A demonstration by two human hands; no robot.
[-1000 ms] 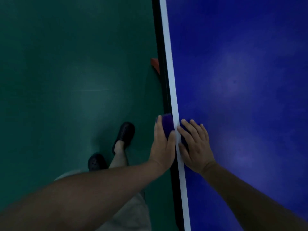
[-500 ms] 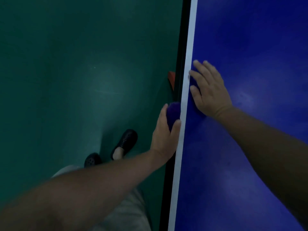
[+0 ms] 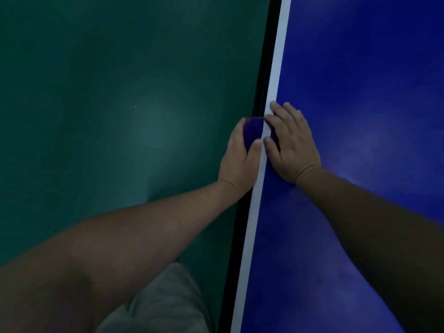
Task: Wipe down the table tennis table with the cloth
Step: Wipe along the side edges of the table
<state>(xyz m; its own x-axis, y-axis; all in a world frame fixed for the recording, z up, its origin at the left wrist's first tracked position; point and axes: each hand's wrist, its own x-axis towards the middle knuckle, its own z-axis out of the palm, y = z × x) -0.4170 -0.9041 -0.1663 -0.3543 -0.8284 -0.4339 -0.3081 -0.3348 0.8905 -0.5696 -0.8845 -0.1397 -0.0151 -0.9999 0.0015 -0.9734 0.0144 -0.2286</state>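
Purple cloth (image 3: 252, 131) gripped at the side edge of a blue table tennis table (image 3: 360, 116).
I see the left hand (image 3: 239, 159) curled round the cloth beside the white edge line (image 3: 276, 68). The right hand (image 3: 294, 150) lies flat on the blue top, fingers straight, touching that line. Green floor (image 3: 120, 116) lies left, grey shorts (image 3: 163, 304) below. The hands hide most of the cloth in dim light.

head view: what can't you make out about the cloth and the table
- cloth: head view, the left hand covers most of it; shape unclear
- under the right hand: head view, the palm hides whether cloth lies there
- table: head view, frame edges cut off its ends; dim light hides any dirt
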